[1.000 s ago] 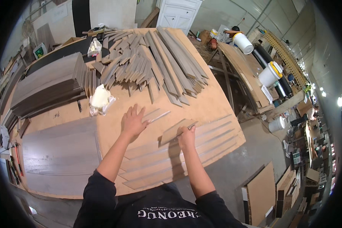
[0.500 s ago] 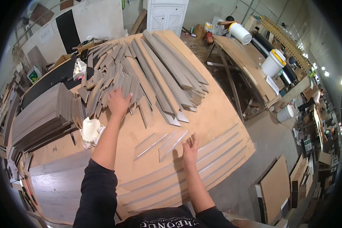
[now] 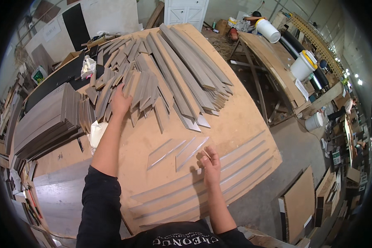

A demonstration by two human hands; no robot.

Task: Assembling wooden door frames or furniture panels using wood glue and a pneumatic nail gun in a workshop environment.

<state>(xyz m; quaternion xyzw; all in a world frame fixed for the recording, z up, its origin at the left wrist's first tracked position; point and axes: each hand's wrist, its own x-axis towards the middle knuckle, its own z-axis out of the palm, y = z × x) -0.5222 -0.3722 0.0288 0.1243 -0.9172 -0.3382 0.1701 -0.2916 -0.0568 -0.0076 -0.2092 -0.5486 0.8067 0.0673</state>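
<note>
My left hand (image 3: 121, 103) reaches into a heap of short grey wood-look strips (image 3: 146, 89) with angled ends. Its index finger is stretched out against the pieces, and no strip is visibly lifted. My right hand (image 3: 211, 167) hovers above the near part of the table, its fingers loosely bent and apart, with nothing visible in them. Just beyond it lie a few slanted flat pieces (image 3: 163, 153) with shiny edges. Beneath and beside the right hand, several long thin strips (image 3: 244, 165) lie in spaced rows.
Long grey planks (image 3: 186, 62) are piled at the far side of the wooden table (image 3: 252, 120). A stack of wide panels (image 3: 41, 105) stands at the left, near crumpled white wrapping (image 3: 97, 133). White buckets (image 3: 304, 64) stand on a bench at the right.
My left hand has moved slightly left across the heap, and short strips to its right now lie shifted and fanned out. My right hand's fingers have curled in more.
</note>
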